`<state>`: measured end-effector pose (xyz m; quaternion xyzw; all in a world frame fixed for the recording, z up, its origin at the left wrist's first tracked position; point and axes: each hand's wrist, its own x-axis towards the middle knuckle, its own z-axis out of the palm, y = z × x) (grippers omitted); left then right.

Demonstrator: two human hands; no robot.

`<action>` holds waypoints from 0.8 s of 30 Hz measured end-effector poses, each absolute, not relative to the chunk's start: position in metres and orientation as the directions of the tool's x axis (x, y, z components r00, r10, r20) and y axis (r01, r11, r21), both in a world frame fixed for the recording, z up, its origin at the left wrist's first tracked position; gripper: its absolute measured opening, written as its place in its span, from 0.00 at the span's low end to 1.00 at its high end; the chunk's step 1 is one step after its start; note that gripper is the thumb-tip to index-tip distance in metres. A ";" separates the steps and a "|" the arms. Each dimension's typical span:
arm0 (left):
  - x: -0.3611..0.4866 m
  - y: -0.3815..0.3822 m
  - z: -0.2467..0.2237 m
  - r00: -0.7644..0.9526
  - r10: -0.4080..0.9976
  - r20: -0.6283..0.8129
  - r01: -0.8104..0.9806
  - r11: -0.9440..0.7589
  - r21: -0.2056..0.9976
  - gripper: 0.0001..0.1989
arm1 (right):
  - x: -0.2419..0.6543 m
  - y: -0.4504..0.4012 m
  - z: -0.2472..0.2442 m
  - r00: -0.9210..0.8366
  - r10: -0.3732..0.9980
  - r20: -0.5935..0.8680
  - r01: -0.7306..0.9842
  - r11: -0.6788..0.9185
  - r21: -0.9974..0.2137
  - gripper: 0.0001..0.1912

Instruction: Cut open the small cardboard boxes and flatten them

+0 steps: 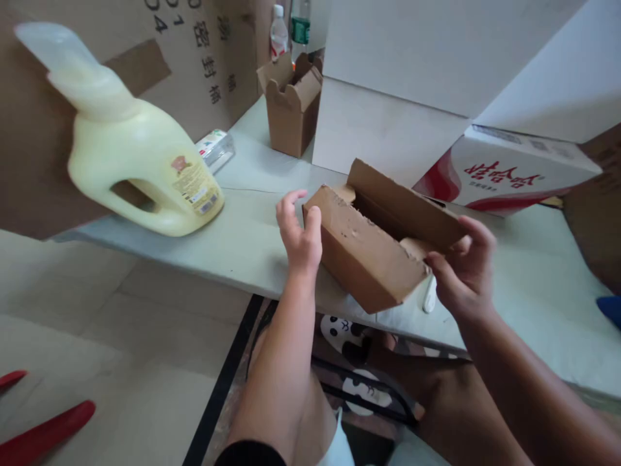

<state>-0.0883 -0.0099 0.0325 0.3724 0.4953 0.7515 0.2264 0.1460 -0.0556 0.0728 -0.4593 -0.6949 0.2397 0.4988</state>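
Note:
An open brown cardboard box (363, 252) tilts over the near edge of the table, its long flap raised and its torn top edge facing up. My left hand (298, 236) holds the box's left end, with the thumb against the corner and the fingers curved on the far side. At the right end, my right hand (463, 268) pinches the box by its flap and corner. The inside is dark, and I cannot make out anything in it. Partly behind the box and my right hand, a small white object (429, 295) lies on the table.
On the light-covered table (242, 239) a big yellow jug (145, 155) stands at left before a large carton (208, 39). Farther back are a smaller open box (291, 116) and two bottles (279, 32). White boxes (378, 123) and a red-and-white carton (514, 171) stand behind.

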 end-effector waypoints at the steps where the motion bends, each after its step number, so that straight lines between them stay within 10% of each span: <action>1: -0.081 -0.008 0.031 -0.556 0.746 0.367 0.055 -0.407 0.912 0.12 | 0.156 -0.063 0.064 -0.080 0.883 0.462 0.351 0.459 -0.816 0.33; 13: -0.053 0.013 0.029 -0.235 0.878 0.417 0.184 -0.381 0.906 0.11 | 0.185 -0.076 0.016 -0.249 0.815 0.524 0.176 0.570 -0.803 0.18; 20: -0.048 0.020 0.041 -0.497 0.834 0.238 -0.038 -0.295 0.955 0.12 | 0.209 -0.076 -0.001 -0.060 0.981 0.185 0.190 0.193 -0.963 0.23; 24: -0.058 0.023 0.043 -0.654 0.756 0.042 -0.228 -0.250 0.941 0.11 | 0.212 -0.075 0.002 -0.272 0.962 0.024 0.099 0.052 -0.994 0.25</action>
